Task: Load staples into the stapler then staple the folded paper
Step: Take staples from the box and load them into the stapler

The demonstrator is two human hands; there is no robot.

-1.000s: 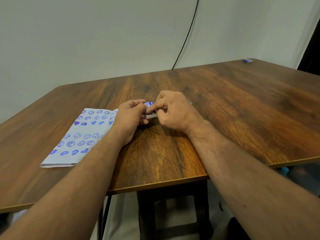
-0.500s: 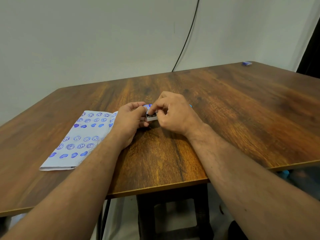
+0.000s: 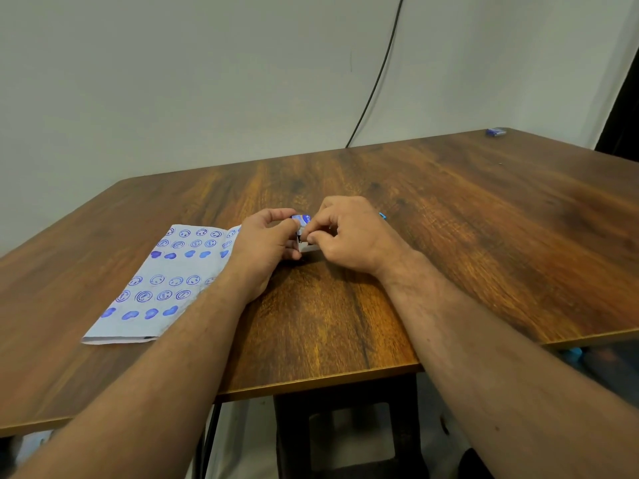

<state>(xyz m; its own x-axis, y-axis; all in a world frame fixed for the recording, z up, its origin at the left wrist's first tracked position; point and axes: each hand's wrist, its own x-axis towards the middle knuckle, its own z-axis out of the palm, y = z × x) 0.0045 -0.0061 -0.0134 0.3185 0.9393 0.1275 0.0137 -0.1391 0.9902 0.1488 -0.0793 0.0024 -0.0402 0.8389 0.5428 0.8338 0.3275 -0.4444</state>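
My left hand (image 3: 264,242) and my right hand (image 3: 349,233) meet at the table's middle, both pinching a small blue-and-white staple box (image 3: 304,233). Its white inner tray shows between my fingertips. A light-blue tip of the stapler (image 3: 381,216) peeks out behind my right hand; the rest of it is hidden. The folded paper (image 3: 162,281), white with blue stamped faces and blobs, lies flat to the left, partly under my left wrist.
The wooden table (image 3: 484,236) stretches far and right. A small blue object (image 3: 495,132) lies at its far right corner. A black cable (image 3: 377,74) hangs down the wall behind. A dark stool (image 3: 345,437) stands under the near edge.
Both hands stay on the staple box, and my fingers have shifted slightly on it. The view has tilted a little.
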